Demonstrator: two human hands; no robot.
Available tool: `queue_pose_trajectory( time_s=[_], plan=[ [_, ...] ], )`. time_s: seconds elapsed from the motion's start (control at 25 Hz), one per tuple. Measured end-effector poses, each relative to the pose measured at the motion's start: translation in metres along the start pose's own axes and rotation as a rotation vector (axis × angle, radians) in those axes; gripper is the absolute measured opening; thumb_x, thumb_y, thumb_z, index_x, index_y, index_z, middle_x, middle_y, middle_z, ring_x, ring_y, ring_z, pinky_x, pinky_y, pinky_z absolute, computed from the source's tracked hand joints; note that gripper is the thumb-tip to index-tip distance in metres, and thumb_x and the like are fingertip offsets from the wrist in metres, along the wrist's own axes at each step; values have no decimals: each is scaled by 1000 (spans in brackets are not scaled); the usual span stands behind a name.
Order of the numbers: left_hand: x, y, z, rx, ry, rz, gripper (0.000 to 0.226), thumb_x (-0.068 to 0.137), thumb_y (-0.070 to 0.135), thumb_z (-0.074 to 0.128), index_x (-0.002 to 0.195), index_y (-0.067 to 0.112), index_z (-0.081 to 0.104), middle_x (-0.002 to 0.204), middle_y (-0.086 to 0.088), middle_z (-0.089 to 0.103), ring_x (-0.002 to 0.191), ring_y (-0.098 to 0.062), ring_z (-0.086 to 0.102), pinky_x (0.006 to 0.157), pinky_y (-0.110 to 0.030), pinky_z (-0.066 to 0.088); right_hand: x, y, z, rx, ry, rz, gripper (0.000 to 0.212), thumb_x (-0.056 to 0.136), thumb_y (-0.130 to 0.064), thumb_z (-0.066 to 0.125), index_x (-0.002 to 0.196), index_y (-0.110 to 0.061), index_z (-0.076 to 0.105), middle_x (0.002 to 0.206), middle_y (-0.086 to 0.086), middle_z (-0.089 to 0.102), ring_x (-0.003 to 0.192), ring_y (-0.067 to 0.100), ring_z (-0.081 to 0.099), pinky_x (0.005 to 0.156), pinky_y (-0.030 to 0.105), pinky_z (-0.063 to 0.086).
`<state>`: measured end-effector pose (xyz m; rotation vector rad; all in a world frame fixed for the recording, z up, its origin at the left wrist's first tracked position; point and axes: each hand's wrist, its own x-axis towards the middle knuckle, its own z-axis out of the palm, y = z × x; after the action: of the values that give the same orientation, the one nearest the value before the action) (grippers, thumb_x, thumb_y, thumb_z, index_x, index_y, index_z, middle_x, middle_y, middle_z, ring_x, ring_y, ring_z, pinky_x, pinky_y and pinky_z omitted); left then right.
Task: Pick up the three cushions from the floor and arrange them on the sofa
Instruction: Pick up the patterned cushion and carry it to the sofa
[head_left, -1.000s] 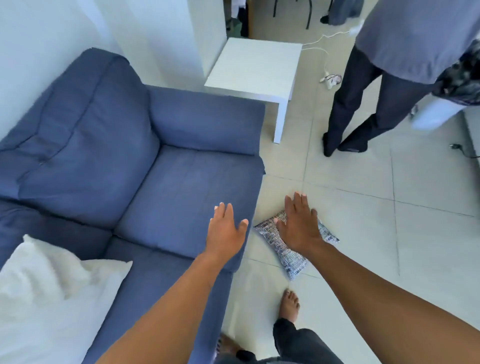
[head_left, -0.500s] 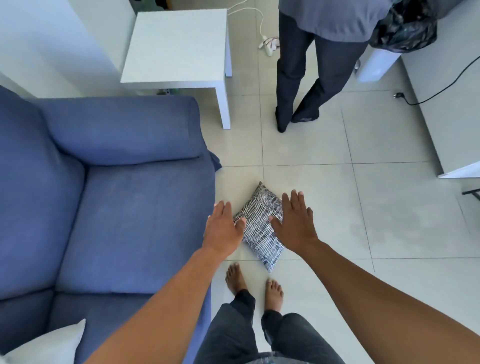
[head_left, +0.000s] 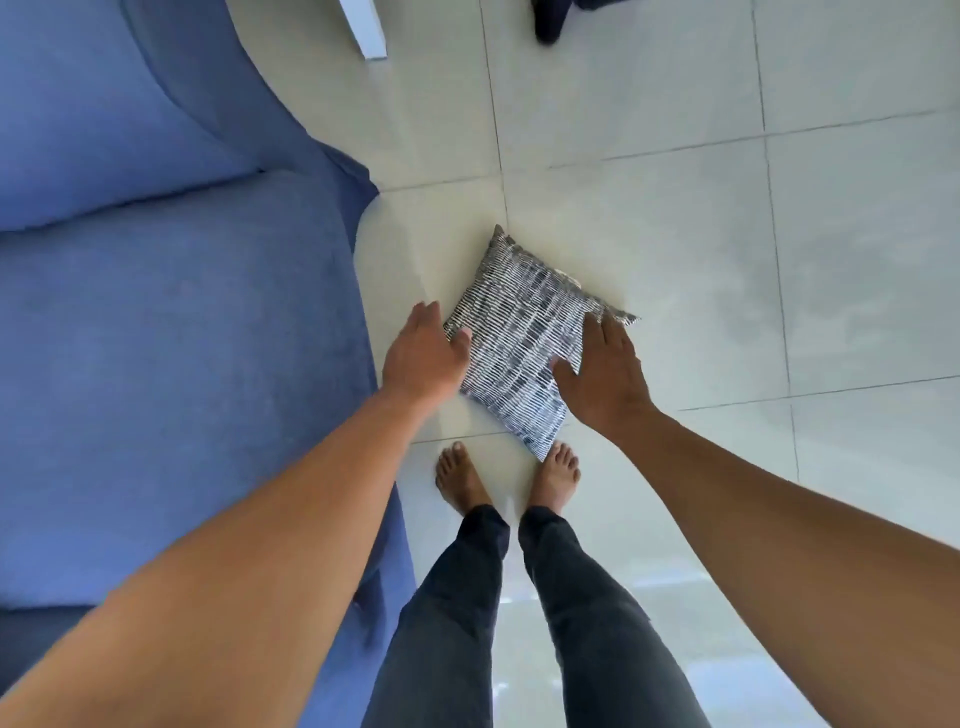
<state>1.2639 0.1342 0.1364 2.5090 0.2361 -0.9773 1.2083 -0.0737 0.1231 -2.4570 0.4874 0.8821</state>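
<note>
A small cushion (head_left: 519, 338) with a black-and-white woven pattern lies flat on the pale tiled floor, just ahead of my bare feet (head_left: 506, 478). My left hand (head_left: 423, 356) is at its left edge, fingers spread, thumb touching the fabric. At the cushion's right side my right hand (head_left: 602, 374) rests with its fingers apart, partly over the corner. Neither hand has closed around it. The blue sofa (head_left: 171, 338) fills the left of the view, its seat beside the cushion.
A white side table leg (head_left: 366, 28) stands at the top, just past the sofa's arm. Another person's dark shoe (head_left: 548, 23) is on the tiles at the top middle. Bare tiled floor stretches to the right.
I have bent lower and the view has tipped down. Both hands have dropped from above the cushion to its two sides and now touch it. The white cushion on the sofa has left the view.
</note>
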Motion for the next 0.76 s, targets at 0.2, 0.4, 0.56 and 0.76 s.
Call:
queue_pose_trajectory(
  time_s=[0.2, 0.4, 0.56, 0.76],
  plan=[
    [119, -24, 91, 32, -51, -44, 58, 109, 38, 48, 149, -2, 45, 152, -23, 52, 140, -41, 51, 112, -46, 42, 121, 58, 94, 36, -32, 43, 80, 105, -40, 51, 164, -1, 14, 173, 25, 14, 161, 39, 13, 129, 51, 19],
    [220, -53, 154, 75, -14, -65, 66, 106, 45, 52, 155, 1, 43, 159, -21, 50, 146, -39, 47, 117, -42, 39, 188, 123, 168, 102, -25, 195, 83, 103, -47, 53, 164, -2, 19, 171, 24, 22, 156, 43, 24, 125, 49, 24],
    [263, -68, 193, 23, -34, -130, 69, 103, 50, 54, 156, 8, 45, 161, -15, 50, 147, -34, 48, 117, -39, 39, 243, 156, 188, 587, 192, 559, 82, 88, -63, 65, 146, -8, 49, 145, 15, 59, 133, 39, 57, 112, 48, 47],
    [286, -61, 210, -421, -126, -335, 59, 98, 50, 64, 143, 12, 62, 130, -5, 69, 112, -25, 67, 100, -31, 51, 196, 166, 253, 1036, 89, 563, 101, 71, -91, 59, 139, -18, 58, 134, -3, 65, 119, 41, 65, 106, 28, 47]
  ],
)
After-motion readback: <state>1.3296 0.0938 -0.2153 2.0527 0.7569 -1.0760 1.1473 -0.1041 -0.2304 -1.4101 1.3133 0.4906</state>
